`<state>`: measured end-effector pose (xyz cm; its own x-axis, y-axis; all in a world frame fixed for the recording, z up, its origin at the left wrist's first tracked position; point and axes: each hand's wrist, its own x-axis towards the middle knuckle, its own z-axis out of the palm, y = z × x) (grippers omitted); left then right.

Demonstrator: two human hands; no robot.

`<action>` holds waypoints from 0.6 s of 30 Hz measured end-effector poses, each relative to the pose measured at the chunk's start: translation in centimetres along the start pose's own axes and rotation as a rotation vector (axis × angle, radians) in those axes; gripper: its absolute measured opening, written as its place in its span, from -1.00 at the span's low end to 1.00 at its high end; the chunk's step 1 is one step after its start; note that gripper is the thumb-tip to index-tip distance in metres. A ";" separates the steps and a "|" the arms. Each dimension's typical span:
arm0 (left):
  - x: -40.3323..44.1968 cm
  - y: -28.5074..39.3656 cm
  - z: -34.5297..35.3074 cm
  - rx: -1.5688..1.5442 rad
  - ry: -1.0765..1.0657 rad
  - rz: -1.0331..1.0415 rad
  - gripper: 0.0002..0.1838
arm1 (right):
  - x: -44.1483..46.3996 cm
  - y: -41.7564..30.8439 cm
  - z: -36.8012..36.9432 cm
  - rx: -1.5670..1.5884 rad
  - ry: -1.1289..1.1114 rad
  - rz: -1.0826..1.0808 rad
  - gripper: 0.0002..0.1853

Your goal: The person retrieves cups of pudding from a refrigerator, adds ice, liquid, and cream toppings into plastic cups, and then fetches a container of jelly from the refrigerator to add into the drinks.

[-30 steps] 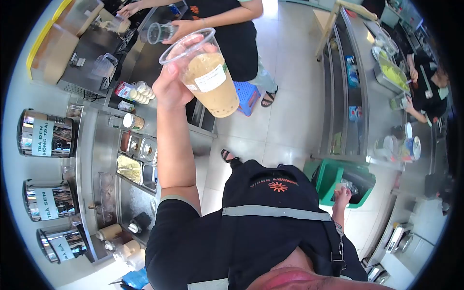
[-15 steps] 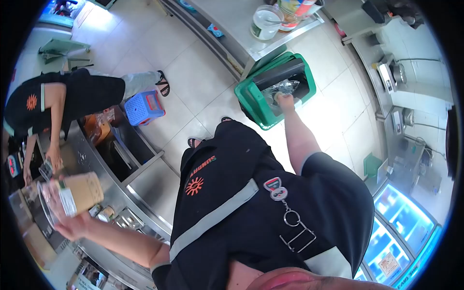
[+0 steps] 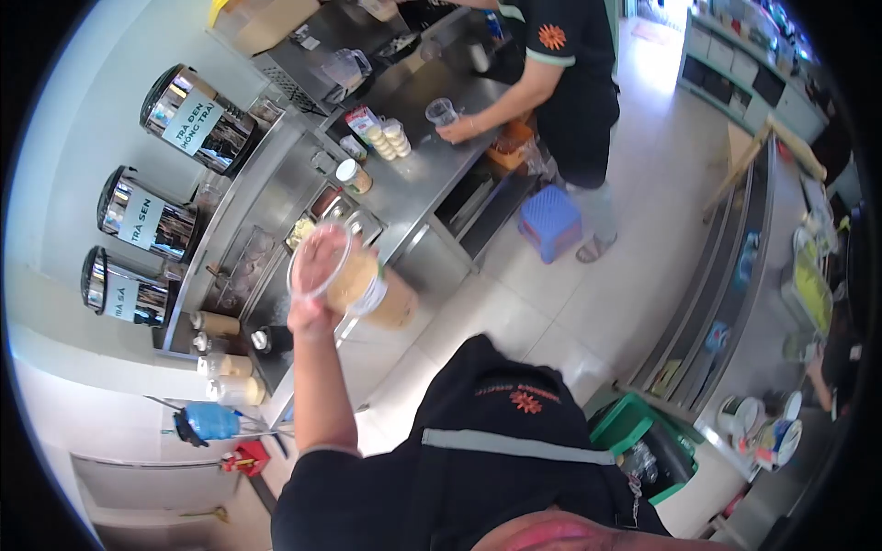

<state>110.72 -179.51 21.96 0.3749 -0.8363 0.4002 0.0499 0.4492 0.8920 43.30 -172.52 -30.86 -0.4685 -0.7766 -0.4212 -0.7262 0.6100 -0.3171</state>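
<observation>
My left hand (image 3: 312,315) is closed around a clear plastic cup (image 3: 393,301) with a tan drink and a white label on its side. I hold it out to the left, its wide round top toward me and its base pointing away over the counter's edge. Beyond the cup are small metal containers (image 3: 364,226) set into the steel counter and a white-lidded jar (image 3: 353,175). My right hand does not show.
Three labelled steel urns (image 3: 190,119) line the left wall. At the counter a co-worker's hand (image 3: 454,129) touches a clear cup (image 3: 441,112). A blue plastic stool (image 3: 551,223) stands on the floor. At lower right is a green bin (image 3: 634,418), beside another steel counter (image 3: 749,321).
My view has swung left toward the urns and counter. My left hand still holds the cup. My right hand, over the green bin before, is out of view.
</observation>
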 end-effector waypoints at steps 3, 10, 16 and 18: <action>-4.3 1.0 -3.6 0.070 0.155 -0.029 0.07 | 1.4 -4.7 0.1 -0.037 -0.343 -0.027 -0.67; -11.4 2.1 -14.8 0.182 0.396 0.095 0.03 | 7.8 -18.2 4.0 -0.109 -1.054 -0.124 -0.76; -14.4 2.9 -26.4 0.313 0.483 0.070 0.09 | 1.9 -43.3 10.9 0.035 -0.729 -0.286 -0.71; -13.8 3.5 -29.3 0.394 0.564 0.043 0.14 | -4.5 -51.9 11.4 0.113 -0.723 -0.373 -0.70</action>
<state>132.82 -157.19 13.42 0.7986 -0.4807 0.3621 -0.2766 0.2412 0.9302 88.79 -198.89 -22.24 0.2616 -0.6617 -0.7027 -0.6971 0.3740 -0.6117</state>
